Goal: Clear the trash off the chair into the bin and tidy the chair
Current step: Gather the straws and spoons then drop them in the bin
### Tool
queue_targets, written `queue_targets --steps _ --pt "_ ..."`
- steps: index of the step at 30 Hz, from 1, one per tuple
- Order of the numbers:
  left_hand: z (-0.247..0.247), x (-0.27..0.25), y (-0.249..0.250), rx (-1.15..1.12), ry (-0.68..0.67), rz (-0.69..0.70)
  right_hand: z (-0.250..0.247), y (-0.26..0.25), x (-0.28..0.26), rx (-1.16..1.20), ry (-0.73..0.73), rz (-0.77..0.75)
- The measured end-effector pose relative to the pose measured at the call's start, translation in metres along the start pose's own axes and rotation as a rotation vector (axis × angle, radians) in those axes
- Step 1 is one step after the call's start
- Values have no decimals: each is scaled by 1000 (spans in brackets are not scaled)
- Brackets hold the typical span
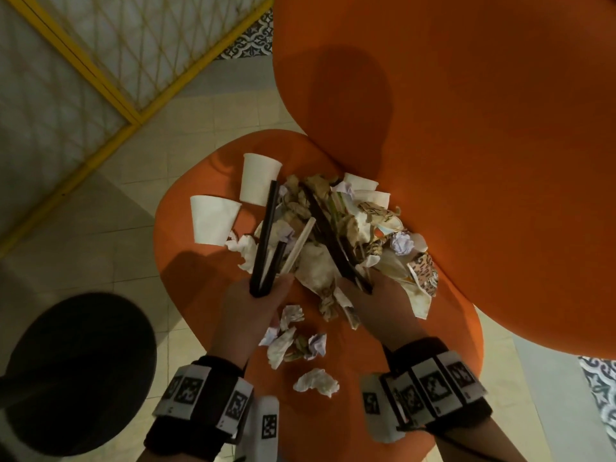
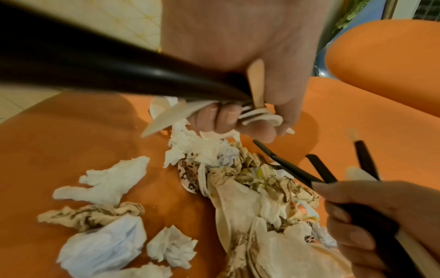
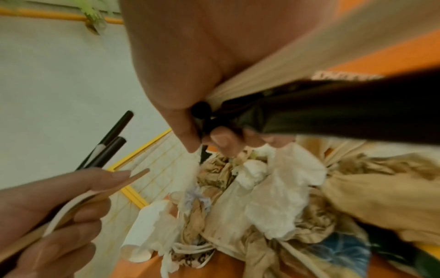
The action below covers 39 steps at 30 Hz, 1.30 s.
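Observation:
An orange chair seat (image 1: 373, 351) carries a pile of crumpled paper and wrappers (image 1: 336, 218), two white paper cups (image 1: 258, 178) (image 1: 213, 223) and loose tissue balls (image 1: 316, 381). My left hand (image 1: 256, 305) grips a bunch of black straws (image 1: 266, 235) with a wooden stick (image 1: 298, 245); the left wrist view shows the fingers (image 2: 228, 116) curled round them. At the pile's near right side, my right hand (image 1: 370, 305) grips more black straws (image 1: 330, 235), and its fingers (image 3: 221, 139) are curled round them and a beige stick. A black round bin (image 1: 76, 371) stands on the floor at lower left.
The chair's tall orange backrest (image 1: 466, 128) rises right behind the pile. A yellow-framed lattice panel (image 1: 110, 71) leans at the upper left over a tiled floor (image 1: 140, 201). More tissues (image 2: 107, 180) lie on the seat's near part.

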<state>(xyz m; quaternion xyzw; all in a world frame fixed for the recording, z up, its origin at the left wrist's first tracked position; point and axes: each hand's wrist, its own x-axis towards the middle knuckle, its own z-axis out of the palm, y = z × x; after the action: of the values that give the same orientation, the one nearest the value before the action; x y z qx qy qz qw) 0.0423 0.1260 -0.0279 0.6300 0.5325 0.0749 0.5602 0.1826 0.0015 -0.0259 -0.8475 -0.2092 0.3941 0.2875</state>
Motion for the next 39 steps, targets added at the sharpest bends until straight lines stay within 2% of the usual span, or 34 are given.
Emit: queue_targets --steps 3,6,12,22,29,33,39 --pt "5 -3 11 -18 62 -11 -16 19 -4 212 40 66" --pt "12 -6 14 -113 176 -62 -30 40 -8 326 77 96" --pt "29 -19 9 -214 352 -93 -58 67 -15 311 120 130" --pt "57 -38 0 -135 332 -67 -64 87 -18 336 169 97" --pt "65 -45 0 -198 353 -83 -54 89 -22 82 -5 -1" --pt "66 -46 0 -220 375 -93 -36 89 -24 45 -87 -69" --pt "69 -53 -3 -193 380 -128 -23 88 -27 13 -107 -146"
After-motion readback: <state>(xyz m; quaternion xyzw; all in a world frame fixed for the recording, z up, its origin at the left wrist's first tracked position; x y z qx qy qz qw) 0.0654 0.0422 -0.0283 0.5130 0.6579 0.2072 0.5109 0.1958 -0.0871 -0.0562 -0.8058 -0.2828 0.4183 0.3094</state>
